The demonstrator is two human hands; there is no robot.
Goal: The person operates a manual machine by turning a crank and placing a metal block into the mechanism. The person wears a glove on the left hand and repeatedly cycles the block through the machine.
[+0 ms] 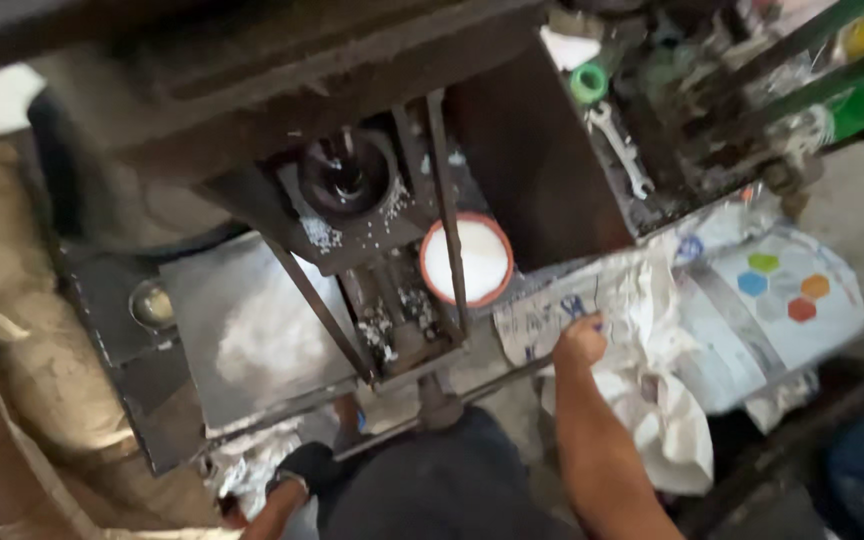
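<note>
The right hand (pixel 580 340) rests on the crumpled white sacks (pixel 652 330) that lie at the right of the machine; its fingers are curled together into a loose fist and they press on the printed cloth, close to a small blue mark. If something is pinched inside the fist, I cannot tell. The left hand (pixel 302 470) is low in the picture, in a dark glove or sleeve, near a crumpled white bag (pixel 242 465) under the metal plate; its fingers are hidden, so their state is not clear.

I count one round bowl (pixel 467 260) with an orange rim, full of white powder or grains. It sits in the middle of the machine, just right of a thin upright rod (pixel 447 200) that crosses in front of it. There is one dark round opening (pixel 344 175) above left of the bowl, with white pellets scattered around it. One flat grey metal plate (pixel 252 330) lies at the left, dusted with white. One small shiny round cap (pixel 152 303) is beside this plate. On the dark shelf at upper right I see one wrench (pixel 620 148) and one green ring (pixel 588 82). One sack (pixel 782 290) at the far right has four coloured hexagons.

Two slanted metal bars (pixel 317 305) of the frame stand between the camera and the machine bed, and the person's dark trousers (pixel 432 480) cover the floor below
</note>
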